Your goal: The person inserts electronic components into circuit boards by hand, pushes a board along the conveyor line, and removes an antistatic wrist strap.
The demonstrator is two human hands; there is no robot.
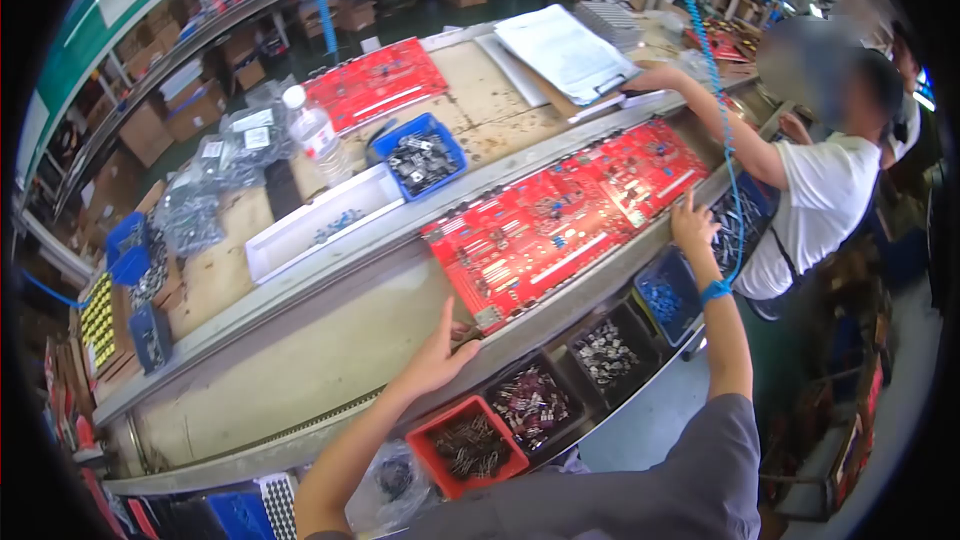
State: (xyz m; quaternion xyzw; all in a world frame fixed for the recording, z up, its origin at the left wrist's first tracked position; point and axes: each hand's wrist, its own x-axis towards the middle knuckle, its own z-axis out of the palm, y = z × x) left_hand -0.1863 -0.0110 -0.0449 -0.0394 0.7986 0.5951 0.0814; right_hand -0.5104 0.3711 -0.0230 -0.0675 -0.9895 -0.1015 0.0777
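A long stretch of red circuit board lies in the conveyor channel in front of me, dotted with small parts. My left hand is by its lower left corner, thumb and forefinger apart. Whether it touches the board I cannot tell. At the board's near right edge, my right hand rests with fingers spread, holding nothing that I can see. A blue wrist strap with a coiled cord is around my right wrist. Below my hands stand a blue bin of blue parts and black bins of small components.
A red bin of brown parts stands nearest me. Beyond the channel are a white tray, a blue bin, a bottle, another red board and a clipboard. A co-worker in white reaches toward the clipboard.
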